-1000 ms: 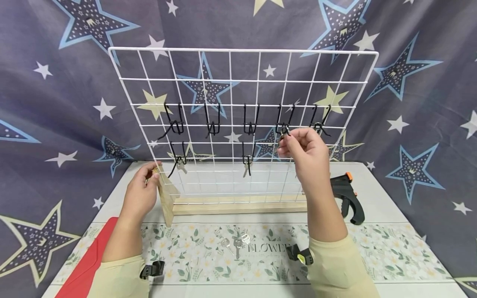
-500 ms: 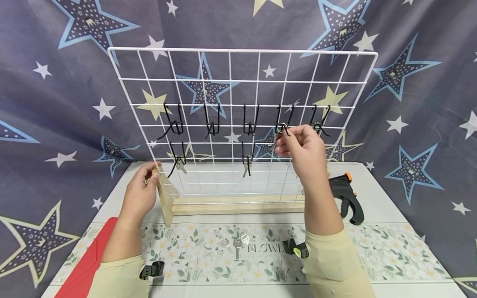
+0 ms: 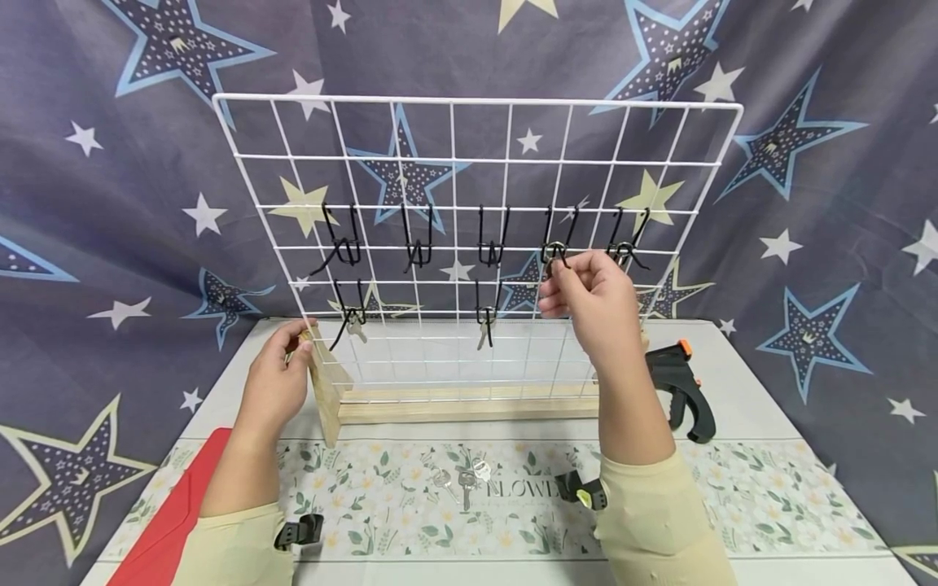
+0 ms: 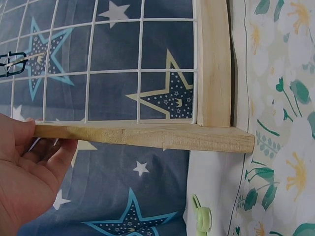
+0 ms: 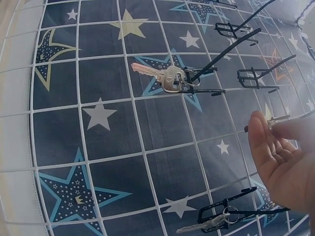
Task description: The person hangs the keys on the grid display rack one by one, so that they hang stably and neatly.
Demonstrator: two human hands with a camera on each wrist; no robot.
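A white wire grid point(image 3: 454, 159) stands in a wooden base point(image 3: 469, 409), with black hooks point(image 3: 418, 244) in two rows. My left hand point(image 3: 274, 374) grips the upper end of the wooden side piece point(image 4: 162, 137). At the fourth hook of the upper row, my right hand point(image 3: 597, 301) pinches a key point(image 5: 272, 123), mostly hidden by the fingers. Its metal ring point(image 3: 554, 249) shows at that hook. One hanging key point(image 5: 172, 78) and another hanging key point(image 5: 204, 224) show in the right wrist view. In the head view, a key point(image 3: 486, 330) hangs low in the middle.
Loose keys point(image 3: 466, 487) lie on the floral cloth point(image 3: 396, 521) in front of the base. A black clamp point(image 3: 681, 391) with orange tips lies right of the stand. Something flat and red point(image 3: 176, 505) lies by the left forearm. A starry curtain point(image 3: 821, 268) hangs behind.
My right hand has shifted slightly left and closer in at the hook, and the metal ring now shows over the hook. The left hand has stayed put.
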